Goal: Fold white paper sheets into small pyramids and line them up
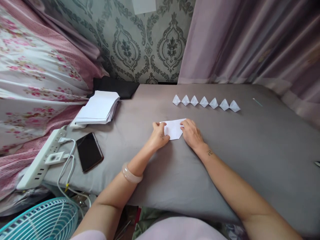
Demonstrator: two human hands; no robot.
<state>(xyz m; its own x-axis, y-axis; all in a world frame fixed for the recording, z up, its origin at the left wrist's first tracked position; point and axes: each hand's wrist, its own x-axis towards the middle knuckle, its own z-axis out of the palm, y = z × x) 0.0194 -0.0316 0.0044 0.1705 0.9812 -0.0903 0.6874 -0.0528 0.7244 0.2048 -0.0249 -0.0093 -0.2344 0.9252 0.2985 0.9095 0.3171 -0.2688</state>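
Observation:
A small folded sheet of white paper [173,130] lies near the middle of the grey-covered table, its lower right corner angled. My left hand [159,136] grips its left end, thumb at the bottom edge and fingers at the top. At the opposite end, my right hand [192,132] has its curled fingers closed on the paper's right edge. Beyond the hands, several small folded white paper shapes [204,102] stand in a row, pointed at the top.
To the left rests a stack of white paper [98,106], with a black flat item [117,87] behind it. A phone [89,151], a power strip [42,160] with cables and a turquoise fan [42,220] are nearer. A cotton swab [257,102] lies far right.

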